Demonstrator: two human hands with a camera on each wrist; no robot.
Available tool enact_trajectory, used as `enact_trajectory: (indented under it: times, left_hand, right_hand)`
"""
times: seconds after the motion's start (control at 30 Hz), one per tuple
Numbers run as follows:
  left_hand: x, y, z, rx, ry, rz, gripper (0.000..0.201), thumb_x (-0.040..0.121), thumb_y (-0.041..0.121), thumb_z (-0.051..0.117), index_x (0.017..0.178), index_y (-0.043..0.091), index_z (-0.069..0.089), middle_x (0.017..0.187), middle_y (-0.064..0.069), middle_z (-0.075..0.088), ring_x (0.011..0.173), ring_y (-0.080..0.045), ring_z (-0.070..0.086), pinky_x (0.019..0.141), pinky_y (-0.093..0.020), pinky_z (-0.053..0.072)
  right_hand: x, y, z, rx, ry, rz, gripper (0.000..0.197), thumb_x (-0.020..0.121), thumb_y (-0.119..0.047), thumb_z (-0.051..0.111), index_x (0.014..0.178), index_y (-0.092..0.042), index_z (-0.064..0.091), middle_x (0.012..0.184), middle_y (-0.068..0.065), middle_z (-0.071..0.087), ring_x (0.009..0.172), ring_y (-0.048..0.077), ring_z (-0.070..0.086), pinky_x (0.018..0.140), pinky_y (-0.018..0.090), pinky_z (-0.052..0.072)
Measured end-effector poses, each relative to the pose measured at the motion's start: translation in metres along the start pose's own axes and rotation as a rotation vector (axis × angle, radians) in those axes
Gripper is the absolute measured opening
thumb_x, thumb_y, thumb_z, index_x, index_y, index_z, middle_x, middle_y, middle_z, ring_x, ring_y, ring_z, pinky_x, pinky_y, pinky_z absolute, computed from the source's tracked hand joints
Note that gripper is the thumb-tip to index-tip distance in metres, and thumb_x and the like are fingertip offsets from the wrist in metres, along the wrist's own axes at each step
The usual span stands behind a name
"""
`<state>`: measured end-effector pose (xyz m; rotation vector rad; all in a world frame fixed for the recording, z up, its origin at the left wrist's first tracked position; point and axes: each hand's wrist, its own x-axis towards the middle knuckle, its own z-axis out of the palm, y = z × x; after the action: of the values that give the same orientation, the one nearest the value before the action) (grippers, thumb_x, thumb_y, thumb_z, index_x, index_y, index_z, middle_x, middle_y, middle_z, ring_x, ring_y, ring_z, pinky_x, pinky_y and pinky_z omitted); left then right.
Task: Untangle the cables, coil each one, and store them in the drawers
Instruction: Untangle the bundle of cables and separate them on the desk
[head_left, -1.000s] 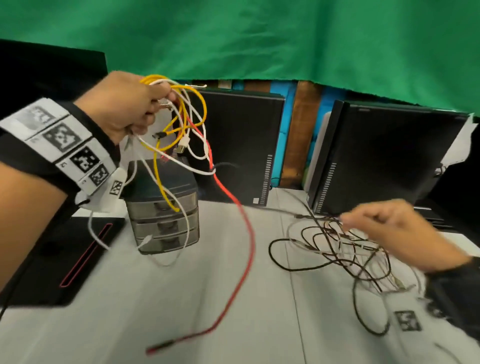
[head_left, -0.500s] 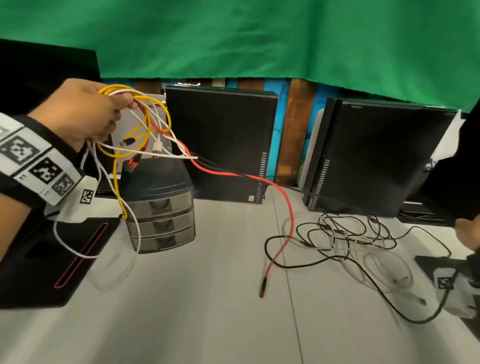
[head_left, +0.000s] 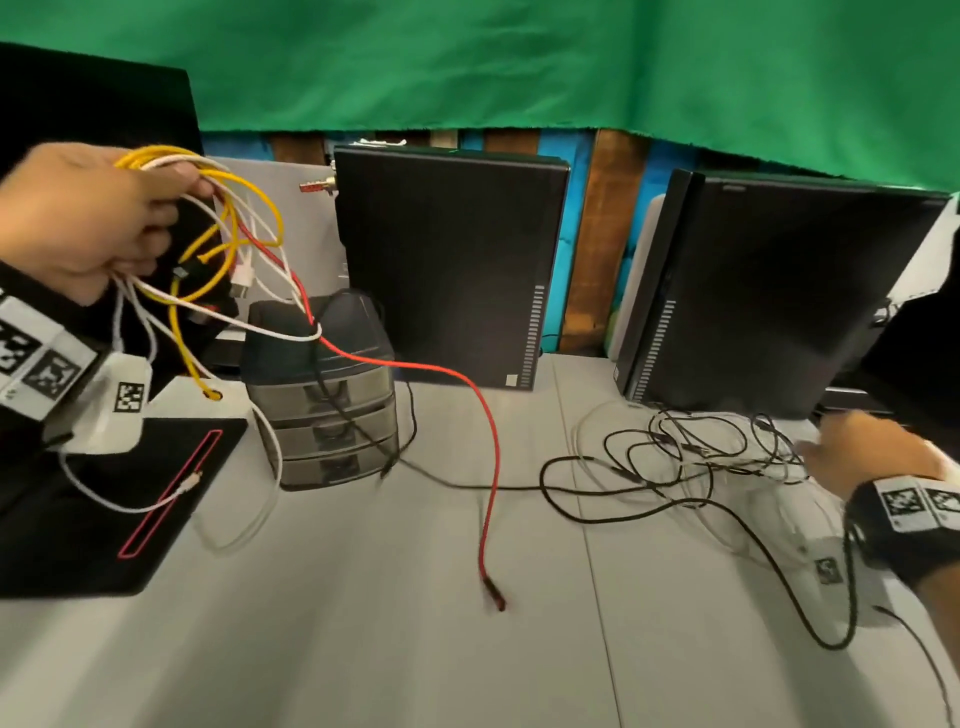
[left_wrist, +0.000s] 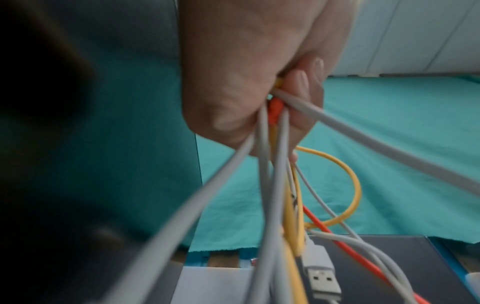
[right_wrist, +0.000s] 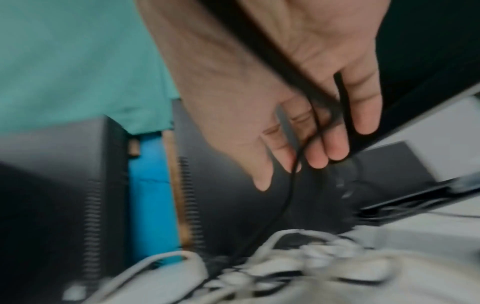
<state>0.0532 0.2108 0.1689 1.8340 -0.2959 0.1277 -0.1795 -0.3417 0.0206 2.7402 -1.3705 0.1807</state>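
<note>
My left hand (head_left: 88, 218) is raised at the upper left and grips a bundle of yellow, white and red cables (head_left: 228, 234); the left wrist view shows its fingers (left_wrist: 298, 86) curled round them, a white USB plug (left_wrist: 322, 281) dangling below. The red cable (head_left: 488, 441) trails from the bundle down to the table. A grey three-drawer unit (head_left: 332, 436) stands beneath, drawers closed, a black cable draped over it. My right hand (head_left: 872, 457) reaches into the tangle of black and white cables (head_left: 691, 457) on the table. Its fingers (right_wrist: 337, 144) are straight, a black cable (right_wrist: 288, 195) running between them.
Two black computer cases (head_left: 447, 260) (head_left: 769, 291) stand upright at the back of the grey table (head_left: 363, 649). A black pad with a red outline (head_left: 104, 519) lies at the left. A green cloth (head_left: 519, 62) hangs behind.
My right hand pulled away to the right edge, then came back to the tangle. The red cable's free end swung across the table. My left hand stayed raised with the bundle.
</note>
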Motion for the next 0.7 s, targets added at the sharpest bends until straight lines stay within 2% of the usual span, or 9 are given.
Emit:
enact_trajectory:
  times: [0.07, 0.17, 0.23, 0.3, 0.37, 0.47, 0.57, 0.7]
  left_hand:
    - [-0.007, 0.003, 0.008, 0.022, 0.009, 0.012, 0.013, 0.091, 0.035, 0.055, 0.086, 0.024, 0.06, 0.036, 0.016, 0.043, 0.024, 0.003, 0.037, 0.03, -0.008, 0.029]
    - [-0.011, 0.004, 0.016, 0.023, 0.022, 0.038, 0.015, 0.098, 0.03, 0.054, 0.084, 0.024, 0.055, 0.034, 0.016, 0.043, 0.024, 0.004, 0.038, 0.029, -0.006, 0.028]
    - [-0.013, 0.007, 0.02, 0.021, 0.015, 0.046, 0.016, 0.099, 0.029, 0.053, 0.084, 0.023, 0.054, 0.033, 0.015, 0.042, 0.023, 0.003, 0.036, 0.029, -0.007, 0.027]
    - [-0.017, 0.011, 0.019, -0.025, 0.013, 0.049, 0.015, 0.099, 0.029, 0.055, 0.085, 0.024, 0.054, 0.035, 0.014, 0.041, 0.023, 0.003, 0.034, 0.029, -0.007, 0.026]
    - [-0.018, 0.012, 0.016, -0.056, -0.007, 0.052, 0.018, 0.099, 0.031, 0.053, 0.083, 0.023, 0.057, 0.036, 0.011, 0.038, 0.024, 0.001, 0.028, 0.03, -0.008, 0.02]
    - [-0.023, 0.014, 0.016, -0.08, -0.038, 0.063, 0.029, 0.103, 0.031, 0.048, 0.08, 0.021, 0.063, 0.039, 0.009, 0.033, 0.025, -0.001, 0.021, 0.033, -0.011, 0.012]
    - [-0.032, 0.017, 0.02, -0.099, -0.063, 0.072, 0.029, 0.103, 0.03, 0.049, 0.08, 0.02, 0.065, 0.041, 0.008, 0.033, 0.026, -0.002, 0.021, 0.031, -0.009, 0.014]
    - [-0.042, 0.022, 0.022, -0.135, -0.071, 0.104, 0.029, 0.102, 0.03, 0.05, 0.081, 0.019, 0.066, 0.043, 0.008, 0.033, 0.027, -0.002, 0.022, 0.03, -0.011, 0.017]
  right_hand:
    - [-0.029, -0.039, -0.015, 0.086, 0.002, -0.206, 0.029, 0.093, -0.043, 0.06, 0.108, -0.018, 0.067, 0.107, 0.01, 0.067, 0.096, 0.032, 0.064, 0.081, 0.038, 0.052]
    - [-0.071, -0.091, -0.027, 0.375, -0.058, -0.503, 0.025, 0.095, -0.038, 0.062, 0.117, -0.027, 0.067, 0.114, -0.006, 0.06, 0.104, 0.017, 0.058, 0.092, 0.037, 0.05]
    - [-0.098, -0.123, -0.032, 0.488, -0.178, -0.715, 0.025, 0.096, -0.032, 0.063, 0.12, -0.028, 0.067, 0.114, -0.014, 0.059, 0.103, 0.008, 0.059, 0.094, 0.033, 0.051]
    - [-0.119, -0.153, -0.029, 0.448, -0.288, -0.879, 0.024, 0.096, -0.03, 0.062, 0.119, -0.028, 0.069, 0.114, -0.011, 0.066, 0.098, 0.008, 0.062, 0.091, 0.031, 0.053]
    - [-0.133, -0.18, -0.015, 0.322, -0.347, -0.956, 0.025, 0.097, -0.029, 0.059, 0.12, -0.028, 0.07, 0.116, -0.006, 0.069, 0.099, 0.013, 0.064, 0.09, 0.032, 0.053]
    - [-0.147, -0.218, 0.009, 0.174, -0.373, -0.966, 0.035, 0.095, -0.03, 0.058, 0.13, -0.03, 0.062, 0.127, -0.001, 0.064, 0.111, 0.021, 0.061, 0.093, 0.032, 0.048]
    - [-0.157, -0.247, 0.02, 0.111, -0.365, -0.997, 0.05, 0.094, -0.03, 0.058, 0.143, -0.028, 0.05, 0.138, 0.006, 0.058, 0.122, 0.029, 0.057, 0.099, 0.038, 0.047]
    - [-0.168, -0.271, 0.026, 0.147, -0.383, -1.057, 0.049, 0.094, -0.027, 0.057, 0.143, -0.029, 0.049, 0.137, 0.007, 0.06, 0.122, 0.031, 0.058, 0.1, 0.039, 0.047]
